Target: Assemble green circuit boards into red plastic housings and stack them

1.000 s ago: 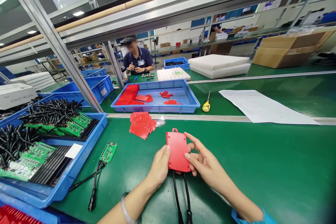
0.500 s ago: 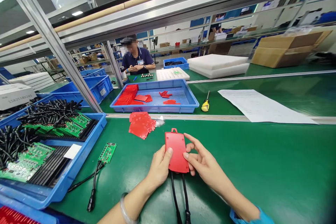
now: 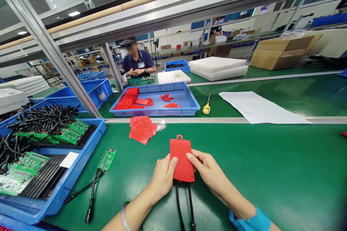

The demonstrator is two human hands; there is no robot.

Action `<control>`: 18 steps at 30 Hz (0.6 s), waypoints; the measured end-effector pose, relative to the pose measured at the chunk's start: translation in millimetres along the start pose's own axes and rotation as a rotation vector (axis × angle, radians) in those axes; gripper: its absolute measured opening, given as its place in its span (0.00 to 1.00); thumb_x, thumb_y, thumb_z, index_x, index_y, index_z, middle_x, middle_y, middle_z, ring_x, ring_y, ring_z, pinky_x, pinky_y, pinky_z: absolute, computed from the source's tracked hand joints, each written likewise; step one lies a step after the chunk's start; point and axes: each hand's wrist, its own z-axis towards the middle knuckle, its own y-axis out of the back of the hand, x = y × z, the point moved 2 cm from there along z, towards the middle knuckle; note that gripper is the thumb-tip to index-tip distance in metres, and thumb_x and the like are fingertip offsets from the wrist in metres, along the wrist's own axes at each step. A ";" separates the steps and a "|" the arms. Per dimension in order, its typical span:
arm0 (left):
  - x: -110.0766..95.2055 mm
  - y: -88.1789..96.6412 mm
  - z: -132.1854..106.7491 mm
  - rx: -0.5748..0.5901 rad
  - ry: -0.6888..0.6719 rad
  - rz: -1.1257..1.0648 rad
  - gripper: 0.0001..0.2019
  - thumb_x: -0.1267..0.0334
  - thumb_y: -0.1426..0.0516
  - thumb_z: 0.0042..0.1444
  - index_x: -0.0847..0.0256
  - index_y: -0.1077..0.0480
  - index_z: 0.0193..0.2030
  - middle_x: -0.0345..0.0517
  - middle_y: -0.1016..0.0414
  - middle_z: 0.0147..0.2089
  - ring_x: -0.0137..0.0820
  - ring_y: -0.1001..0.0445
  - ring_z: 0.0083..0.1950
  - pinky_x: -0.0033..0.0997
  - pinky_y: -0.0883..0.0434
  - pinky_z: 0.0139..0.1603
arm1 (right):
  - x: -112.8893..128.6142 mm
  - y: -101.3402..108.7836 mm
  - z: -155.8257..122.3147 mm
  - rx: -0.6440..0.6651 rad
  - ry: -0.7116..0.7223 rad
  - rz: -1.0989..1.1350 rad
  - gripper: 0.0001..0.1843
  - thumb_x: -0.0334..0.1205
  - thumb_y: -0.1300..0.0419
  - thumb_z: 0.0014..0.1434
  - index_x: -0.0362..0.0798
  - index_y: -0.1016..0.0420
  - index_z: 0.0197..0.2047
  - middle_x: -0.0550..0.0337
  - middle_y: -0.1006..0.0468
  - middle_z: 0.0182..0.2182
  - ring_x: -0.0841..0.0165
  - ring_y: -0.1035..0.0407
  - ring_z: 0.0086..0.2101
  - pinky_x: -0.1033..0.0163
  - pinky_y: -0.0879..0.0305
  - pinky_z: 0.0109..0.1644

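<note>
A flat red plastic case (image 3: 182, 166) with a small loop at its top is held upright between my hands. Two black cables (image 3: 190, 204) hang from its lower end. My left hand (image 3: 163, 173) grips the left edge, thumb on the front face. On the right edge my right hand (image 3: 206, 166) is closed, its thumb pressed on the face and its fingers partly hidden behind. Thin red plates (image 3: 142, 130) lie in a loose pile beyond the case. To the left, a green circuit board (image 3: 107, 159) with black leads lies on the green bench.
A blue tray (image 3: 154, 113) with red parts stands behind the pile, with a yellow screwdriver (image 3: 206, 107) and paper sheets (image 3: 260, 107) to its right. At left a blue bin (image 3: 93, 144) holds circuit boards and cables. A co-worker (image 3: 139, 61) sits across the bench.
My right hand's fingers, earlier partly spread at the edge, have closed around the red case's side. The view has shifted slightly to the right.
</note>
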 end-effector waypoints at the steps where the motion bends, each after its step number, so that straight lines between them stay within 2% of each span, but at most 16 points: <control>1: -1.1 1.7 0.5 0.021 0.000 0.017 0.23 0.50 0.59 0.65 0.61 0.29 0.48 0.44 0.25 0.34 0.32 0.31 0.31 0.29 0.36 0.34 | -2.4 1.0 0.6 -0.014 -0.025 0.025 0.27 0.60 0.41 0.55 0.43 0.23 0.41 0.53 0.22 0.32 0.62 0.29 0.30 0.58 0.31 0.38; 3: -5.1 8.4 0.8 0.037 -0.027 0.061 0.23 0.52 0.60 0.65 0.61 0.30 0.50 0.45 0.26 0.33 0.32 0.31 0.31 0.30 0.35 0.35 | -6.9 4.0 2.3 -0.047 -0.093 0.107 0.25 0.58 0.39 0.53 0.41 0.22 0.37 0.55 0.22 0.27 0.65 0.31 0.26 0.60 0.31 0.33; 5: -11.1 18.3 0.3 0.008 -0.140 0.110 0.21 0.55 0.58 0.65 0.61 0.35 0.57 0.49 0.26 0.44 0.35 0.30 0.42 0.34 0.34 0.44 | -9.6 6.5 4.3 -0.071 -0.179 0.246 0.22 0.54 0.36 0.51 0.41 0.22 0.34 0.55 0.23 0.25 0.67 0.31 0.24 0.62 0.32 0.30; 6: -14.4 23.2 -0.2 -0.009 -0.228 0.140 0.21 0.57 0.56 0.64 0.60 0.40 0.61 0.52 0.30 0.52 0.38 0.32 0.50 0.38 0.36 0.51 | -10.0 7.2 5.1 -0.081 -0.218 0.326 0.19 0.51 0.34 0.50 0.41 0.23 0.32 0.55 0.23 0.24 0.67 0.31 0.24 0.63 0.32 0.30; 8: -20.2 29.7 -1.4 0.002 -0.431 0.220 0.24 0.60 0.50 0.61 0.57 0.45 0.64 0.54 0.43 0.64 0.41 0.43 0.63 0.45 0.44 0.61 | -10.3 6.6 5.7 -0.099 -0.285 0.466 0.14 0.44 0.32 0.47 0.41 0.23 0.30 0.55 0.23 0.24 0.67 0.30 0.24 0.65 0.32 0.30; 9: -22.2 30.7 -1.9 0.040 -0.527 0.257 0.24 0.61 0.48 0.59 0.56 0.43 0.63 0.52 0.45 0.66 0.42 0.48 0.66 0.48 0.49 0.64 | -10.6 5.3 5.5 -0.106 -0.307 0.515 0.12 0.42 0.31 0.45 0.42 0.23 0.28 0.56 0.23 0.23 0.68 0.30 0.23 0.66 0.33 0.29; 10: -23.5 30.4 -2.3 0.083 -0.605 0.279 0.22 0.62 0.46 0.59 0.54 0.39 0.60 0.51 0.44 0.65 0.42 0.49 0.67 0.49 0.52 0.65 | -11.4 3.2 4.8 -0.108 -0.322 0.548 0.11 0.40 0.31 0.44 0.42 0.24 0.27 0.58 0.24 0.22 0.69 0.31 0.22 0.67 0.34 0.27; 12: -24.3 27.7 -2.4 0.151 -0.683 0.249 0.15 0.63 0.46 0.59 0.53 0.33 0.54 0.48 0.33 0.59 0.40 0.43 0.64 0.49 0.53 0.66 | -15.4 -2.4 2.5 -0.098 -0.345 0.593 0.10 0.39 0.31 0.42 0.43 0.26 0.25 0.61 0.25 0.20 0.72 0.34 0.20 0.70 0.36 0.25; 14: -24.0 24.7 -2.7 0.156 -0.678 0.146 0.11 0.63 0.45 0.59 0.55 0.31 0.49 0.47 0.25 0.49 0.36 0.32 0.56 0.46 0.48 0.64 | -21.9 -8.0 -0.9 -0.057 -0.382 0.571 0.11 0.42 0.32 0.44 0.44 0.27 0.24 0.63 0.28 0.19 0.74 0.37 0.18 0.70 0.39 0.22; 16: -23.0 24.0 -3.7 0.087 -0.625 0.041 0.10 0.61 0.45 0.59 0.58 0.31 0.47 0.47 0.24 0.43 0.34 0.28 0.48 0.43 0.41 0.60 | -27.1 -10.6 -4.2 0.014 -0.390 0.390 0.16 0.49 0.37 0.52 0.45 0.27 0.23 0.62 0.30 0.16 0.73 0.39 0.16 0.69 0.41 0.20; 18: -21.6 26.3 -5.2 -0.010 -0.539 -0.030 0.09 0.59 0.45 0.59 0.59 0.31 0.44 0.48 0.25 0.40 0.34 0.28 0.44 0.39 0.36 0.53 | -25.4 -8.2 -5.9 0.038 -0.267 0.110 0.22 0.54 0.44 0.58 0.46 0.27 0.22 0.60 0.30 0.17 0.70 0.37 0.18 0.66 0.39 0.22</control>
